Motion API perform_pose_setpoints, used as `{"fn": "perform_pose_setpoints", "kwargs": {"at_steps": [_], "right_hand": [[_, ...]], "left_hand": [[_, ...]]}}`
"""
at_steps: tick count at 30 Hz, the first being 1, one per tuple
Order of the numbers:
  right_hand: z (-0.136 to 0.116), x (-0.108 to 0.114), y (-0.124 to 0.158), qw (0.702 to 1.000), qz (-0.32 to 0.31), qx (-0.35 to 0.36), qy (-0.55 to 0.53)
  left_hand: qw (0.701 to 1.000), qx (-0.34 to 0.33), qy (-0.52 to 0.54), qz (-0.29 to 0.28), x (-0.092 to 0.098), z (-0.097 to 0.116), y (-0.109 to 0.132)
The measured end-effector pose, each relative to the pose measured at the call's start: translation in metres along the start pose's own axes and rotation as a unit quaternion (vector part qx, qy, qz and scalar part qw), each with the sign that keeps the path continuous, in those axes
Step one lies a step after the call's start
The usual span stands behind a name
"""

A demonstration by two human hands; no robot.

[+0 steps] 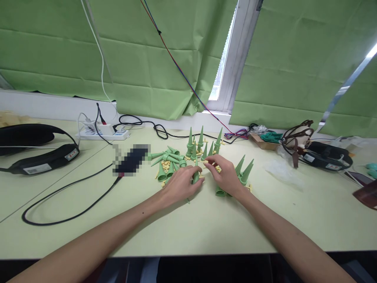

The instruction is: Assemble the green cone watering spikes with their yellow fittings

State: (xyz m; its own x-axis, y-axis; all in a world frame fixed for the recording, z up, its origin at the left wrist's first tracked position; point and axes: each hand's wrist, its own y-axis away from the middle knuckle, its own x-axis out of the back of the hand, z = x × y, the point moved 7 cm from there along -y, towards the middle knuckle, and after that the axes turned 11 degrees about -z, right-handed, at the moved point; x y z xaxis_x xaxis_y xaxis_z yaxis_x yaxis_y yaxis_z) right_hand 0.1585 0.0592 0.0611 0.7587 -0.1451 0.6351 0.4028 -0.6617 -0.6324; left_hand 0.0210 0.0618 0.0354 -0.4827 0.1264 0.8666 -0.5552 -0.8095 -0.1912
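While the left hand (181,182) curls its fingers and thumb around a green spike (196,171), holding it tip up over the middle of the counter (203,228), the right hand (222,169) comes close from the other side, its thumb and forefinger drawn nearly together on what looks like a small yellow piece (205,162). Whether the held spike's base touches the counter cannot be told, because the fingers cover its lower part. Behind the hands, a group of standing spikes (190,144) points upward; to the left lies a loose pile of spikes (169,158), with a heap of yellow pieces (167,166) among them, and more tapered ones (246,173) show beside the right wrist. Judging by its look, the spike is light, stiff moulded plastic, smooth enough to turn in a loose grip, and unlikely to break under ordinary pressure; the wider body below the taper should give the surest hold, since the narrow point offers little to grasp. The yellow piece, being so small, probably suits a fingertip pinch and could easily slip away.
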Motion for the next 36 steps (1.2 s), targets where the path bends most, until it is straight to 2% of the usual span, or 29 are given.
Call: {"fn": "perform_pose_setpoints", "kwargs": {"at_steps": [5,13,36], "right_hand": [[0.001,0.002,0.0,1.0,0.007,-0.004,0.002],[0.005,0.0,-0.001,1.0,-0.003,-0.01,0.001],[0.006,-0.01,0.0,0.999,-0.053,0.001,-0.01]], "left_hand": [[0.997,0.008,0.043,0.062,0.01,-0.005,-0.001],[0.991,0.046,0.072,0.1,0.017,-0.009,0.001],[0.994,-0.018,0.044,0.102,0.014,0.001,0.003]]}}
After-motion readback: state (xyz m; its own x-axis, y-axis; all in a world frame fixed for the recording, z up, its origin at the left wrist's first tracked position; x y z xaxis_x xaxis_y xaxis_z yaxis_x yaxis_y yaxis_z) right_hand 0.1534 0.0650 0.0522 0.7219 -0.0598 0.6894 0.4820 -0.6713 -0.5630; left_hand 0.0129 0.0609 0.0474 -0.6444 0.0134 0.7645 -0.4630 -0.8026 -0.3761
